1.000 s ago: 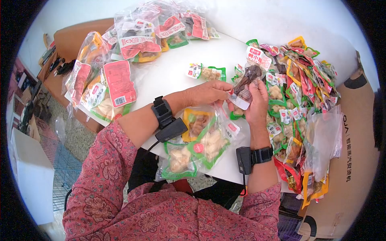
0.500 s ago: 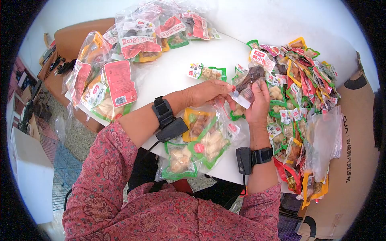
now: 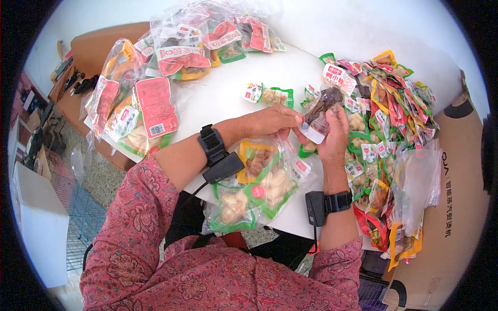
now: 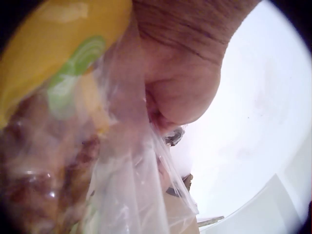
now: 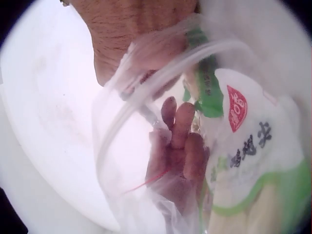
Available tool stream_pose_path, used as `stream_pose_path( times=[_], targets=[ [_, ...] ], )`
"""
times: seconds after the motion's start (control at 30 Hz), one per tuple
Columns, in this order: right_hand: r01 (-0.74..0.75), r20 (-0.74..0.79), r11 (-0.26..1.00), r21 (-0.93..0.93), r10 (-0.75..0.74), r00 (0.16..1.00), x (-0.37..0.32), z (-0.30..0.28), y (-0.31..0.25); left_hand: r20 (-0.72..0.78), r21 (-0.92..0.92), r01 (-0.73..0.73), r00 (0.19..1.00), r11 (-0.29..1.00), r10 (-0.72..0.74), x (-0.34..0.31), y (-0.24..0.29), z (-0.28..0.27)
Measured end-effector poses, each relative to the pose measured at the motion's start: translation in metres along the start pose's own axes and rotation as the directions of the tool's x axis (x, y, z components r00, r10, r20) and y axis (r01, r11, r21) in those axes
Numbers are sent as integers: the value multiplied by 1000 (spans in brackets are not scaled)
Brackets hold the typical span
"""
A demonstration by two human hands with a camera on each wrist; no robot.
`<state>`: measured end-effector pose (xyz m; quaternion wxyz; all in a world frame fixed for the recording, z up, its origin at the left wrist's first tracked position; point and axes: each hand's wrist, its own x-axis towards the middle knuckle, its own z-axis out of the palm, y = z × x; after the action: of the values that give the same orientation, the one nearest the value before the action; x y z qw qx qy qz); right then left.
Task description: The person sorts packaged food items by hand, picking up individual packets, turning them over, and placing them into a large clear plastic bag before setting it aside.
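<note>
Over on the left, two bagged groups of pouches hold their places: the nearer bag [image 3: 118, 72] shows two large red labels, while the farther bag [image 3: 171, 23] is too overlapped to count. Moving right, the left hand [image 3: 270, 120] has edged slightly rightward since the first frame, fingers and thumb together, pinching the near-left edge of the dark pouch [image 3: 327, 101]. One lone green-edged pouch [image 3: 275, 97] lies beyond that hand on the white table [image 3: 218, 96]. Nearer the body, one clear bag [image 3: 305, 179] carries three pouches, one yellow-edged and two green-edged, just as before. Now the one dark pouch, up between the hands at mid-right: its far end has swung rightward from the first frame, and its white end [image 3: 314, 134] points near. The right hand [image 3: 334, 129] stays clamped on its right side, fingers curled around it. Farther right, the big heap of pouches [image 3: 394, 98] looks unchanged, too tangled to count, with clear packaging [image 3: 420, 171] at its near side. At far right stands one cardboard box [image 3: 461, 181].
</note>
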<state>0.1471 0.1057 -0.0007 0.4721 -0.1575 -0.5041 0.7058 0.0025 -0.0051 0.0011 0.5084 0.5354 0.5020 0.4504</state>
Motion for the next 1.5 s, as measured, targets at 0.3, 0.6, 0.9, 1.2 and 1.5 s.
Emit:
stream_pose_path(
  times=[0.3,0.6,0.9,1.2,1.5],
  targets=[
    [72,153,968,-241,-35,988,-6,2,0,-103,108,-161,980,981,172,7,-5,4],
    [-35,144,993,-111,51,988,-4,-1,4,-114,69,-109,987,992,116,-2,1,3],
    [-51,151,996,-71,62,987,-5,3,-2,-144,163,-125,978,979,148,2,-1,5],
    [23,63,999,-27,-21,998,-3,7,-1,-138,89,-120,982,989,132,-1,5,12],
    [-173,210,952,251,121,970,9,-17,4,-209,-278,-29,978,960,-30,-1,11,6]
  ],
)
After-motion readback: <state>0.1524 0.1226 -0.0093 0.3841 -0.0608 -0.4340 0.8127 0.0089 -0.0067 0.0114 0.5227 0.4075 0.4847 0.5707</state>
